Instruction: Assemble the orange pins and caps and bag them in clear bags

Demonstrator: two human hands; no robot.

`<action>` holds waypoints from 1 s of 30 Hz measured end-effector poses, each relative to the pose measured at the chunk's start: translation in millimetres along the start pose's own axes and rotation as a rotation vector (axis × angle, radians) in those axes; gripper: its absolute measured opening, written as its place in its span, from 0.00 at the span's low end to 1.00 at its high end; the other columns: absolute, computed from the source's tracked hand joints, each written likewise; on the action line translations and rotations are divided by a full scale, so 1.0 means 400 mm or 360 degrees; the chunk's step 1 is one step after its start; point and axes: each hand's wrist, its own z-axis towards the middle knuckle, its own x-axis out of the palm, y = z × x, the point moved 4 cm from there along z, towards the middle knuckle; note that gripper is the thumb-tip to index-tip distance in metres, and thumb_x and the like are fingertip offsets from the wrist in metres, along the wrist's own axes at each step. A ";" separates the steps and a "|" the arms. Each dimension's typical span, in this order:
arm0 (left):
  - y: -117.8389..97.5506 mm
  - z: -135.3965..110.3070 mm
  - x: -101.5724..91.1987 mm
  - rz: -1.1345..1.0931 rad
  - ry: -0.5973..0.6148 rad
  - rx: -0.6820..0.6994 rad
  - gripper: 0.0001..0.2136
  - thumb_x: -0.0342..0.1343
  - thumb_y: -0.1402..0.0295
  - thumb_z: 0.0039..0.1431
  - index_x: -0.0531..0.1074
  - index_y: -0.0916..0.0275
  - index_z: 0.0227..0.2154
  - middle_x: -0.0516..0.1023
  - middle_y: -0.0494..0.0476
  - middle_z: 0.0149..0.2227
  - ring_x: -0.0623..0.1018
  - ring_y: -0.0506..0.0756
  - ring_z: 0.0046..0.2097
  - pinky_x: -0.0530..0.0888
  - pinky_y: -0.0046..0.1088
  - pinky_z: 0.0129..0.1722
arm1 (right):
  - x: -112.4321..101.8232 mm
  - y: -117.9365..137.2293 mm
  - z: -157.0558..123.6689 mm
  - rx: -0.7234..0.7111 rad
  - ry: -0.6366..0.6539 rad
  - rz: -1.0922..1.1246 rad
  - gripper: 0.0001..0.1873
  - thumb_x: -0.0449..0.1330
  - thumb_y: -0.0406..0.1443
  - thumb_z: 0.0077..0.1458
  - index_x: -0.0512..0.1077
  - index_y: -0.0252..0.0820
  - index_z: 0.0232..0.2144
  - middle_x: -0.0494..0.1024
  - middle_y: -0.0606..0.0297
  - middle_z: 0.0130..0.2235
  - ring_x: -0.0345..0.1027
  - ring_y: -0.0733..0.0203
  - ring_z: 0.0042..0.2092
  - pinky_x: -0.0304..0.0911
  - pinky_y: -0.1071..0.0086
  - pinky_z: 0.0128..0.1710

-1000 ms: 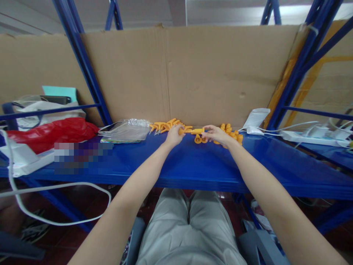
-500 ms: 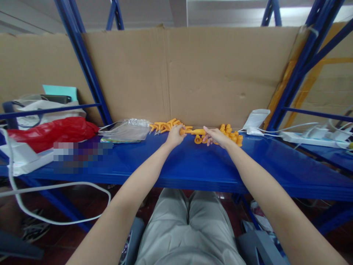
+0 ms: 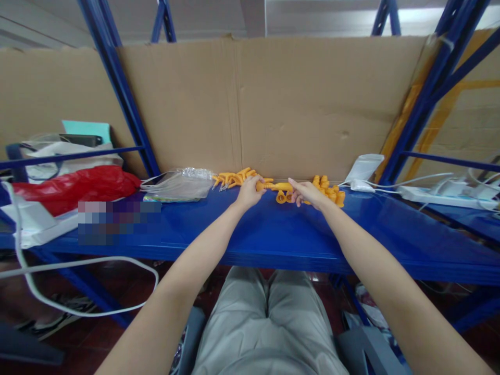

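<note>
Between my two hands lies a slim orange plastic piece [image 3: 279,186], held level just above the back of the blue shelf. My left hand [image 3: 250,192] is closed around its left end. At its right end, the thumb and fingers of my right hand [image 3: 308,192] are closed on it. Just below the piece sit orange round parts [image 3: 280,197] with ring-like openings. Left of my left hand is a heap of orange forked pieces [image 3: 232,178] with small metal bits. Several orange cup-shaped parts [image 3: 332,194] are grouped behind and right of my right hand.
The blue shelf [image 3: 273,234] has a cardboard sheet [image 3: 292,104] along its back. Clear plastic bags [image 3: 182,185] and a red bag [image 3: 78,187] lie left. A white device [image 3: 363,172] and a power strip [image 3: 445,195] are right. A white cable [image 3: 97,260] loops at front left.
Both hands keep their hold on the orange piece and have barely moved. The view has shifted very slightly. At the lower left, another person's shoe has moved right.
</note>
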 end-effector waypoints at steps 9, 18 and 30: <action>0.005 0.000 0.000 0.0020 -0.0005 -0.0032 0.11 0.62 0.78 0.49 0.69 0.59 0.33 0.77 0.61 0.41 0.77 0.61 0.48 0.71 0.43 0.54 | 0.005 0.015 -0.005 -0.0114 0.0094 0.0036 0.16 0.66 0.41 0.57 0.69 0.43 0.46 0.82 0.61 0.37 0.73 0.66 0.28 0.63 0.74 0.25; -0.011 -0.003 -0.008 0.0042 -0.0012 -0.0057 0.11 0.62 0.79 0.49 0.71 0.61 0.33 0.77 0.60 0.41 0.77 0.61 0.48 0.71 0.43 0.55 | 0.009 0.031 -0.019 -0.0099 0.0088 0.0046 0.21 0.59 0.50 0.62 0.71 0.39 0.28 0.80 0.57 0.27 0.67 0.68 0.22 0.57 0.76 0.22; 0.007 0.003 0.009 0.0031 0.0011 0.0093 0.09 0.62 0.76 0.51 0.72 0.61 0.35 0.77 0.56 0.39 0.77 0.58 0.46 0.72 0.42 0.52 | 0.010 0.018 -0.016 0.0117 -0.0003 -0.0153 0.39 0.46 0.64 0.60 0.75 0.38 0.23 0.75 0.53 0.20 0.70 0.61 0.23 0.61 0.71 0.21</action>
